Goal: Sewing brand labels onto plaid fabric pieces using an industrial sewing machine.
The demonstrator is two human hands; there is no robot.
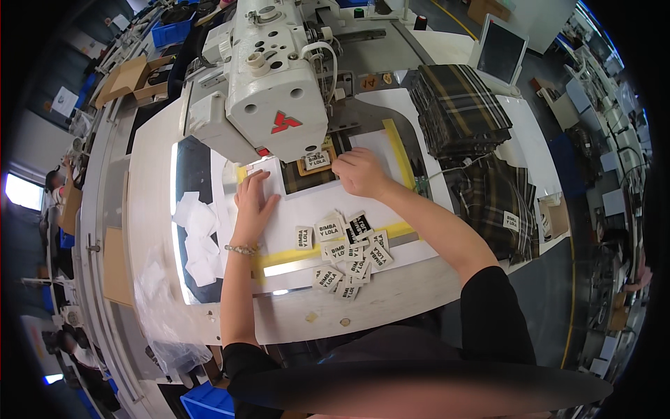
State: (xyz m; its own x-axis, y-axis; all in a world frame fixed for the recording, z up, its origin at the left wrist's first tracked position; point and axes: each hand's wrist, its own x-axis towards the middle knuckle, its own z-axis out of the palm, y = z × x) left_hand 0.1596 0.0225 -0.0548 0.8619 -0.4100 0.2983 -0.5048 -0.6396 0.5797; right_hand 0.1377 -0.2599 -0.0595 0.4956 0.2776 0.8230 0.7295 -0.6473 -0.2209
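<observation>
Under the head of a white industrial sewing machine (276, 105) lies a dark plaid fabric piece (300, 183). A small white printed label (317, 161) sits on it inside a brass-coloured frame (334, 166). My right hand (361, 173) is at the frame's right side, its fingers curled in by the label; whatever the fingertips grip is hidden. Left of the fabric, my left hand (252, 199) rests on the white sheet (293, 213) with fingers stretched and nothing held. Nearer me spreads a loose pile of white labels (339, 251), with a black label (359, 226) on top.
At the right stand a stack of folded plaid fabric (460, 112) and a looser plaid heap (488, 202) bearing a white label. White paper pieces (200, 234) lie to the left, near a clear plastic bag (167, 314). Yellow tape (399, 153) edges the white sheet. A screen (500, 47) stands behind.
</observation>
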